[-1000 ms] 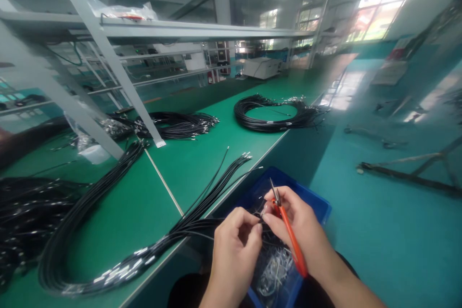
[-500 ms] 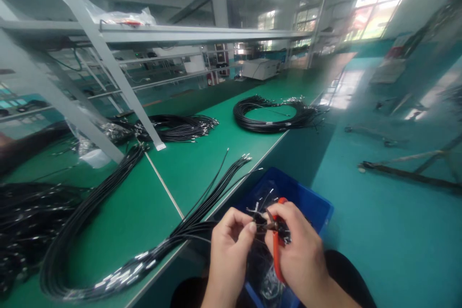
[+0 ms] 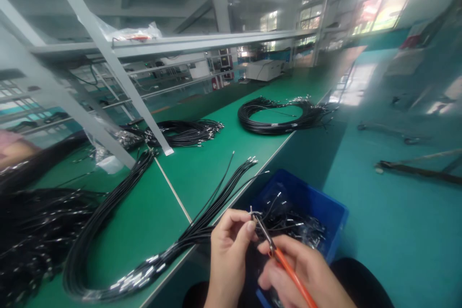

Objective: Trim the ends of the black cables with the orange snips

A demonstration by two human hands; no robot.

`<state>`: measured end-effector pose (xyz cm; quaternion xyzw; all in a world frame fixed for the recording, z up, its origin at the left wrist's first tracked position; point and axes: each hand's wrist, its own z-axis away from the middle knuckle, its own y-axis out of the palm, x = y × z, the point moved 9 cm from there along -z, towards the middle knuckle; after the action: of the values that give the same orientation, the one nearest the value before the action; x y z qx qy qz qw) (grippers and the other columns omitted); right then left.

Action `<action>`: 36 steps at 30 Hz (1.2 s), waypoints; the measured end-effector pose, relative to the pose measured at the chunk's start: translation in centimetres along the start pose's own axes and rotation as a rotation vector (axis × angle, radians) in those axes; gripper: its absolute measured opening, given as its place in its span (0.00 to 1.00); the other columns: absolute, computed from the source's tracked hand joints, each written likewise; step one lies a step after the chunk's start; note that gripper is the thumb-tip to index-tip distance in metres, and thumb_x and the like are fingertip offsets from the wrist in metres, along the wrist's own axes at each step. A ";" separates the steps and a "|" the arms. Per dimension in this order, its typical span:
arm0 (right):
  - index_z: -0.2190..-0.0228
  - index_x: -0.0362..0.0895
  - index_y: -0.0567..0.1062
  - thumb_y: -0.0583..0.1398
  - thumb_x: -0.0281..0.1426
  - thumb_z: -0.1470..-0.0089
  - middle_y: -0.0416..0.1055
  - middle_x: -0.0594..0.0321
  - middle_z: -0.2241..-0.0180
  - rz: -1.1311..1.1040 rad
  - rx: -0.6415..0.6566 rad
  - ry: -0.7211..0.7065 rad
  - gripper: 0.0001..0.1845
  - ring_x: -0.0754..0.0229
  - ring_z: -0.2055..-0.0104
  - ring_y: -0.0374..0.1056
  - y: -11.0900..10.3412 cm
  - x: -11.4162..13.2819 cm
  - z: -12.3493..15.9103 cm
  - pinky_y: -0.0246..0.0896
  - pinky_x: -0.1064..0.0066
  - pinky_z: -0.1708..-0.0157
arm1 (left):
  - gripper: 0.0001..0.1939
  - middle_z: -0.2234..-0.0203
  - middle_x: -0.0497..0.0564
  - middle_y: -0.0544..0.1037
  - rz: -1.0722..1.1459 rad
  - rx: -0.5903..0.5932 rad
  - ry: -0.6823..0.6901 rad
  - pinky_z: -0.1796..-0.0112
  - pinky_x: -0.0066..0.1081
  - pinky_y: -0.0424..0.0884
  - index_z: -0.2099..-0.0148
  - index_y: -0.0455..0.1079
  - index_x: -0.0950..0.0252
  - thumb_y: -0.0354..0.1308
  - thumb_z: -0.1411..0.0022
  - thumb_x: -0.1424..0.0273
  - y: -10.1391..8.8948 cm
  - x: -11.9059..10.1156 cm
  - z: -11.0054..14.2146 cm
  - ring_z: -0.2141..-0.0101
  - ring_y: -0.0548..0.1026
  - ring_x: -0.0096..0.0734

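Between thumb and index finger, my left hand [image 3: 231, 250] pinches the end of a black cable [image 3: 202, 235], whose stripped light-coloured tip sticks up above the fingertips. My right hand [image 3: 299, 264] is closed on orange-handled cutters [image 3: 290, 269]. Their narrow jaws point up and left and reach the cable end at my left fingertips; whether the jaws touch it I cannot tell. A blue bin [image 3: 334, 211] below my hands holds black scraps and clear plastic. The pinched cable seems to come from the long bundle [image 3: 90, 231] curving across the green bench.
A coiled cable bundle [image 3: 267, 130] and another bundle [image 3: 187, 132] lie farther along the green bench [image 3: 212, 168]. Dark cables pile up at left [image 3: 46, 231]. A slanting shelf post [image 3: 119, 72] stands on the bench. Another person's arm [image 3: 16, 149] shows at far left.
My right hand has turned the cutters: they lay across the cable end and now point up-left with the handles toward me. My left hand keeps its pinch. The view has shifted slightly.
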<state>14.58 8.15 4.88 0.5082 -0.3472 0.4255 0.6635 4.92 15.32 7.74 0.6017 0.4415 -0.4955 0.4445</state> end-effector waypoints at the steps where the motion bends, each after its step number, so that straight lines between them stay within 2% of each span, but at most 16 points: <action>1: 0.68 0.42 0.72 0.64 0.34 0.58 0.74 0.62 0.79 -0.004 0.004 0.008 0.13 0.73 0.87 0.55 0.1 -0.1 -0.2 0.47 0.79 0.85 | 0.02 0.77 0.44 0.72 -0.020 0.005 0.007 0.70 0.23 0.66 0.70 0.70 0.64 0.60 0.45 0.72 0.1 -0.1 0.0 0.75 0.69 0.24; 3: 0.67 0.41 0.72 0.63 0.36 0.57 0.74 0.61 0.79 -0.006 -0.002 0.021 0.15 0.74 0.89 0.52 0.1 -0.1 -0.6 0.44 0.80 0.88 | 0.02 0.76 0.45 0.73 -0.063 0.008 0.016 0.69 0.23 0.66 0.70 0.71 0.64 0.61 0.46 0.72 0.2 -0.1 0.1 0.73 0.70 0.25; 7: 0.66 0.40 0.72 0.64 0.34 0.57 0.74 0.61 0.79 0.053 -0.044 0.040 0.15 0.72 0.89 0.55 -0.5 -0.1 -1.1 0.45 0.79 0.90 | 0.03 0.76 0.45 0.73 -0.095 0.021 0.016 0.70 0.23 0.66 0.70 0.71 0.64 0.61 0.46 0.71 0.5 0.2 0.1 0.73 0.70 0.26; 13: 0.65 0.39 0.71 0.64 0.34 0.56 0.73 0.62 0.79 0.161 -0.061 0.144 0.16 0.73 0.90 0.55 -1.3 -0.8 -1.4 0.46 0.80 0.91 | 0.04 0.77 0.45 0.71 -0.142 0.081 -0.025 0.73 0.24 0.66 0.69 0.70 0.64 0.60 0.45 0.69 0.9 1.5 -0.2 0.75 0.68 0.26; 17: 0.65 0.40 0.69 0.63 0.40 0.54 0.70 0.65 0.82 0.159 0.027 0.184 0.18 0.73 0.91 0.55 -1.3 -1.6 -1.6 0.44 0.81 0.92 | 0.04 0.77 0.45 0.72 -0.174 0.104 -0.016 0.72 0.23 0.66 0.68 0.70 0.64 0.59 0.44 0.69 0.9 1.7 -0.3 0.75 0.69 0.25; 21: 0.65 0.40 0.67 0.60 0.49 0.54 0.69 0.66 0.82 0.065 0.083 0.133 0.25 0.75 0.91 0.53 -1.4 -1.4 -1.3 0.42 0.82 0.91 | 0.04 0.75 0.46 0.73 -0.212 0.076 0.008 0.71 0.24 0.68 0.66 0.71 0.63 0.58 0.43 0.69 0.8 1.5 -0.3 0.74 0.70 0.27; 24: 0.65 0.39 0.67 0.63 0.49 0.56 0.68 0.67 0.82 0.057 0.089 0.130 0.27 0.76 0.90 0.51 -1.7 -1.4 -0.9 0.40 0.82 0.90 | 0.05 0.73 0.47 0.73 -0.256 0.060 0.042 0.72 0.25 0.68 0.63 0.73 0.63 0.58 0.43 0.69 0.9 1.1 -0.3 0.74 0.70 0.27; 28: 0.68 0.39 0.68 0.64 0.47 0.58 0.67 0.66 0.83 0.077 0.160 0.140 0.25 0.77 0.90 0.48 -1.1 -1.5 -0.6 0.37 0.81 0.91 | 0.05 0.75 0.48 0.73 -0.303 0.038 0.084 0.73 0.25 0.67 0.66 0.74 0.63 0.58 0.43 0.70 1.0 0.5 -0.1 0.74 0.71 0.28; 36: 0.67 0.39 0.66 0.62 0.49 0.56 0.69 0.65 0.82 0.070 0.189 0.134 0.26 0.77 0.92 0.51 -1.0 -1.2 -1.3 0.41 0.83 0.91 | 0.04 0.74 0.48 0.74 -0.362 0.065 0.167 0.70 0.26 0.68 0.69 0.73 0.63 0.57 0.43 0.73 1.5 -0.7 0.2 0.72 0.73 0.30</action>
<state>15.08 9.06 3.07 0.5266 -0.2781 0.5122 0.6188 6.25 14.73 8.55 0.5657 0.5615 -0.5296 0.2904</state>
